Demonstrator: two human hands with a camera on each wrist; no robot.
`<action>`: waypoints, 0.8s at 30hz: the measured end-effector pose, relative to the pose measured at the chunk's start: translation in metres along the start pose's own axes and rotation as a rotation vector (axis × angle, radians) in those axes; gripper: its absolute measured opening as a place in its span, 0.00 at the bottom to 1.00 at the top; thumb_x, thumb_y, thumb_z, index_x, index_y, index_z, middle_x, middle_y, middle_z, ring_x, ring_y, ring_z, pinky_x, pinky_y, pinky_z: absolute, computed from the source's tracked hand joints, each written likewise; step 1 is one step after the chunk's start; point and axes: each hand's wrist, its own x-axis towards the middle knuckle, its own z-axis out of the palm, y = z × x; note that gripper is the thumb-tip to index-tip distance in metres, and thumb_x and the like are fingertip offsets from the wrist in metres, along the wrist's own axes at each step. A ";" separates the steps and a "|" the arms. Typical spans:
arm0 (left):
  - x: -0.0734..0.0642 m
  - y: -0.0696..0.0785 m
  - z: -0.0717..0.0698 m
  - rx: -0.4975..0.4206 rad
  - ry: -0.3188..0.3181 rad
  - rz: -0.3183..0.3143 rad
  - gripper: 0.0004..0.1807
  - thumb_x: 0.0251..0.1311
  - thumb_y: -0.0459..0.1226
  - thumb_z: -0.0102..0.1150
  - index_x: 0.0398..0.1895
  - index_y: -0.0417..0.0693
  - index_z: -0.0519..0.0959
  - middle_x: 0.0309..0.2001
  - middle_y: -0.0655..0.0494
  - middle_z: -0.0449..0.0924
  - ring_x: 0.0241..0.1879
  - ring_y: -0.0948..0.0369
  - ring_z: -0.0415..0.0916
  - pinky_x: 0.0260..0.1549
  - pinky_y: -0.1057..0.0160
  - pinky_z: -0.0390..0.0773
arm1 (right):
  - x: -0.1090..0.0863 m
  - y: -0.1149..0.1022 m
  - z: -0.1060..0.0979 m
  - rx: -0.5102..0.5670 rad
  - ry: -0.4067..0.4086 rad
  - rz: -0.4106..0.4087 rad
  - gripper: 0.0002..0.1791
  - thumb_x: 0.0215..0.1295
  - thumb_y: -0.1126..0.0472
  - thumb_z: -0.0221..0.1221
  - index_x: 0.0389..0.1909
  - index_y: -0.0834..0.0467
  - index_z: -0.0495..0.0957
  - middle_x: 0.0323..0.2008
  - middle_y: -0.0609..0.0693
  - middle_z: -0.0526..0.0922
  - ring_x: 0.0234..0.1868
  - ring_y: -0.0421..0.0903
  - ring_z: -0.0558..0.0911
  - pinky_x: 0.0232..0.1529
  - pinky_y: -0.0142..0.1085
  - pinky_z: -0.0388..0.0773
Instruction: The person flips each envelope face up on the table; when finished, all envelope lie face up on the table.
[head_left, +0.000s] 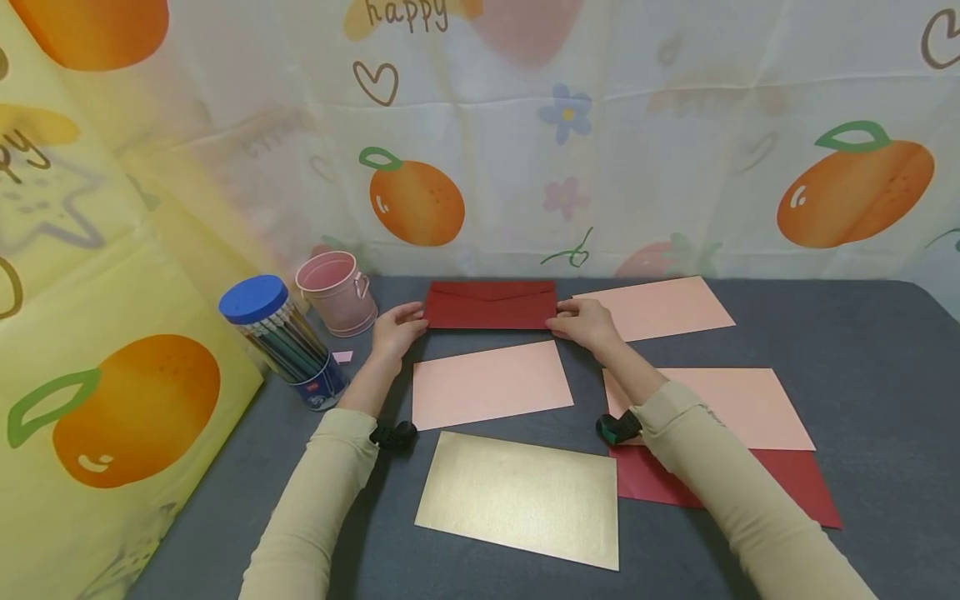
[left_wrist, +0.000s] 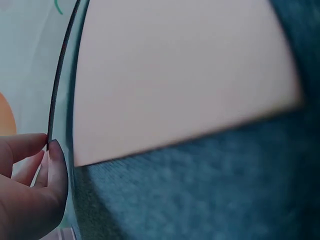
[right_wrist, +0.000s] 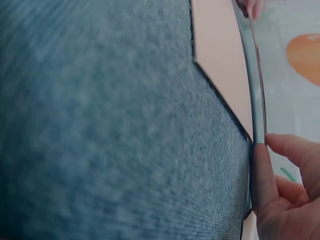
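A red envelope point(head_left: 491, 307) with its flap line along the top is held between both hands near the back of the table. My left hand point(head_left: 397, 331) pinches its left end; in the left wrist view the thumb and fingers close on the envelope's thin edge point(left_wrist: 54, 95). At the opposite end, my right hand point(head_left: 587, 324) pinches the right corner, and the right wrist view shows the same envelope point(right_wrist: 262, 90) edge-on between thumb and finger. Just in front of it lies a pale pink envelope point(head_left: 491, 385), slightly turned.
Nearest me is a gold envelope point(head_left: 525, 500). Another pink envelope point(head_left: 660, 307) lies at back right; under my right forearm, a pink one point(head_left: 738, 404) overlaps a red one point(head_left: 787, 483). A pencil tub with blue lid point(head_left: 285, 342) and a pink bucket point(head_left: 341, 296) stand left.
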 end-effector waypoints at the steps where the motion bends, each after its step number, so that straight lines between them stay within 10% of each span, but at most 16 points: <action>1: 0.000 -0.001 -0.001 0.037 0.005 0.008 0.23 0.63 0.26 0.59 0.62 0.38 0.75 0.56 0.40 0.77 0.52 0.53 0.76 0.55 0.59 0.75 | -0.001 -0.001 0.000 -0.049 0.003 -0.009 0.31 0.65 0.60 0.63 0.66 0.67 0.67 0.57 0.64 0.78 0.51 0.50 0.83 0.52 0.38 0.78; 9: 0.000 -0.007 -0.001 0.275 0.028 0.096 0.20 0.64 0.31 0.59 0.60 0.40 0.77 0.56 0.43 0.79 0.58 0.50 0.73 0.59 0.54 0.71 | -0.001 -0.003 0.003 -0.294 0.012 -0.095 0.34 0.61 0.57 0.65 0.65 0.68 0.68 0.44 0.58 0.79 0.44 0.53 0.75 0.43 0.41 0.74; 24: -0.004 -0.009 -0.001 0.450 -0.021 0.193 0.18 0.64 0.30 0.58 0.58 0.39 0.78 0.51 0.41 0.80 0.52 0.49 0.74 0.55 0.53 0.74 | -0.003 -0.004 0.003 -0.346 0.018 -0.121 0.31 0.62 0.61 0.63 0.64 0.70 0.68 0.40 0.57 0.78 0.38 0.51 0.73 0.37 0.39 0.70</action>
